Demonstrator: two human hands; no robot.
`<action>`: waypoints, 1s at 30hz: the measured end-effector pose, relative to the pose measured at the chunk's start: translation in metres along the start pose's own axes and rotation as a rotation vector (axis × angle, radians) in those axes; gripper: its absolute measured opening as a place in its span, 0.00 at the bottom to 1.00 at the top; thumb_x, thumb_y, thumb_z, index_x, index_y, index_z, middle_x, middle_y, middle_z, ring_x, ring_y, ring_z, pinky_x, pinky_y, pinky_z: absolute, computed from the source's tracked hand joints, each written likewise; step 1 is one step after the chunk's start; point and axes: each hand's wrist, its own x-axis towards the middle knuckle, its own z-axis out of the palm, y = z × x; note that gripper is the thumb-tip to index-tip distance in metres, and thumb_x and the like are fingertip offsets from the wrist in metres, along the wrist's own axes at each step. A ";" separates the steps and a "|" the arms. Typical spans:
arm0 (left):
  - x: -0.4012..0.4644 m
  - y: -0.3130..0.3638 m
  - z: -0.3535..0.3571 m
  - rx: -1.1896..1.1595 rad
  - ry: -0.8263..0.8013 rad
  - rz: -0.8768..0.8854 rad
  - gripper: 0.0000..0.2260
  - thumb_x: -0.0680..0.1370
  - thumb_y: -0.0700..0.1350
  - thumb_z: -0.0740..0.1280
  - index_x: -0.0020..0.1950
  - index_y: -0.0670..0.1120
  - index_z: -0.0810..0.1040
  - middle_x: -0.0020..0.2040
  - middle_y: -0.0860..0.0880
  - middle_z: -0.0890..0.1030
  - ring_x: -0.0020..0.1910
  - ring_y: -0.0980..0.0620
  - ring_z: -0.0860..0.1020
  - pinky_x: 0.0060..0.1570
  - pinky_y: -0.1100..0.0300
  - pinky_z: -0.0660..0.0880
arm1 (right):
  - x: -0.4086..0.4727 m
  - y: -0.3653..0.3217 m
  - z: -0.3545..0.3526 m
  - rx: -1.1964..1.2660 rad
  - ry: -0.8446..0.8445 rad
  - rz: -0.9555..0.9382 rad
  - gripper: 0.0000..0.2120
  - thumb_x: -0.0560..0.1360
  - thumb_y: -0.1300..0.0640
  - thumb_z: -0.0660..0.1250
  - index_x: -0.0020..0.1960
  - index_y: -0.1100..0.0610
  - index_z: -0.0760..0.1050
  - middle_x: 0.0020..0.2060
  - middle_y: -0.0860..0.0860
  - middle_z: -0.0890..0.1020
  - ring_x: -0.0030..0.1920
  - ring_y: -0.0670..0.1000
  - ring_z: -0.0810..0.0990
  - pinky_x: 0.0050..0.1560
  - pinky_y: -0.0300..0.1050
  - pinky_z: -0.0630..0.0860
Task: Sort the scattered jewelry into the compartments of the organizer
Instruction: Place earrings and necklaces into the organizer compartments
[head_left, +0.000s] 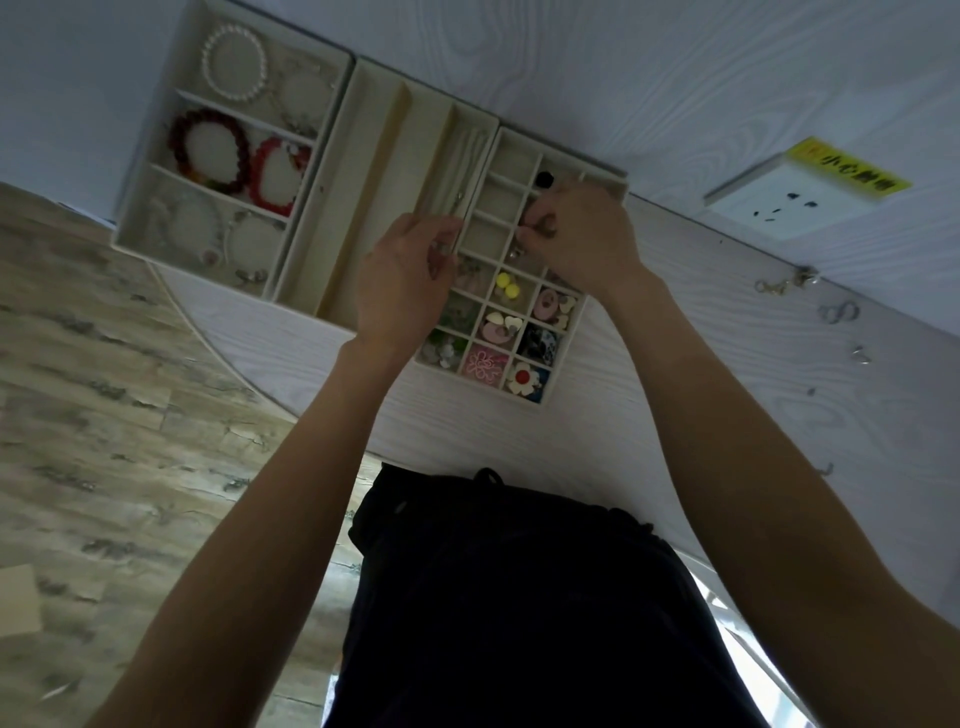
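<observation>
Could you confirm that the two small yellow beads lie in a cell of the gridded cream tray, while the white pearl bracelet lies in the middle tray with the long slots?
Not quite. In the head view, the white pearl bracelet lies in the cream three-section tray on the left, not the middle long-slot tray. The two small yellow beads do lie in a cell of the gridded cream tray.

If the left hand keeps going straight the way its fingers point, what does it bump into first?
Probably the divider wall between the long necklace tray and the small-compartment organizer. The left hand points up and right with its fingers right at that wall. Depth is hard to judge, so it might pass just above.
</observation>
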 end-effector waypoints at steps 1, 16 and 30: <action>0.000 0.000 0.000 -0.002 0.003 0.003 0.14 0.75 0.40 0.67 0.61 0.48 0.78 0.51 0.47 0.79 0.43 0.52 0.76 0.44 0.62 0.72 | 0.000 0.000 0.000 0.003 -0.004 0.007 0.12 0.75 0.52 0.64 0.48 0.59 0.82 0.46 0.55 0.82 0.45 0.54 0.79 0.42 0.43 0.74; -0.001 0.000 -0.001 -0.006 -0.002 0.016 0.15 0.75 0.39 0.66 0.60 0.47 0.78 0.50 0.46 0.79 0.44 0.50 0.77 0.43 0.61 0.73 | -0.001 -0.003 0.002 -0.113 0.103 0.099 0.16 0.79 0.52 0.58 0.45 0.60 0.81 0.42 0.55 0.80 0.42 0.53 0.77 0.37 0.41 0.65; -0.001 -0.001 0.000 -0.012 0.008 0.012 0.15 0.75 0.40 0.66 0.60 0.47 0.78 0.51 0.46 0.79 0.43 0.50 0.78 0.43 0.57 0.76 | -0.008 0.004 -0.003 -0.013 0.244 0.018 0.10 0.77 0.56 0.61 0.51 0.56 0.81 0.47 0.54 0.79 0.43 0.53 0.77 0.37 0.41 0.65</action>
